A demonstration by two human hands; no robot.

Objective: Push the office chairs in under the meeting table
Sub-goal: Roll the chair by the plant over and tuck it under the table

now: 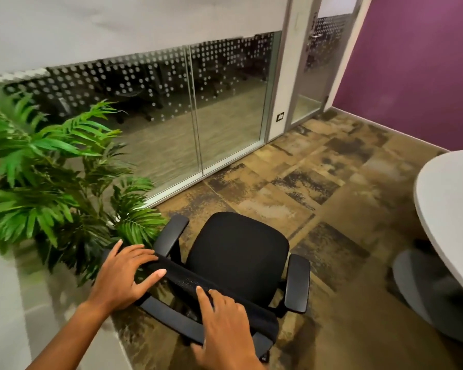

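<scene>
Both hands lie flat with fingers spread on the top edge of the black office chair's backrest, the left hand nearer the potted plant, the right hand well apart from it. The chair stands on the carpet, clear of the white worktop at the right

You have one view only, from a wide-angle camera on your head. It looks forward and steeply down from behind an office chair, close enough that your forearms enter from the bottom edge. It faces a glass wall; the table's edge curves in at far right.
</scene>
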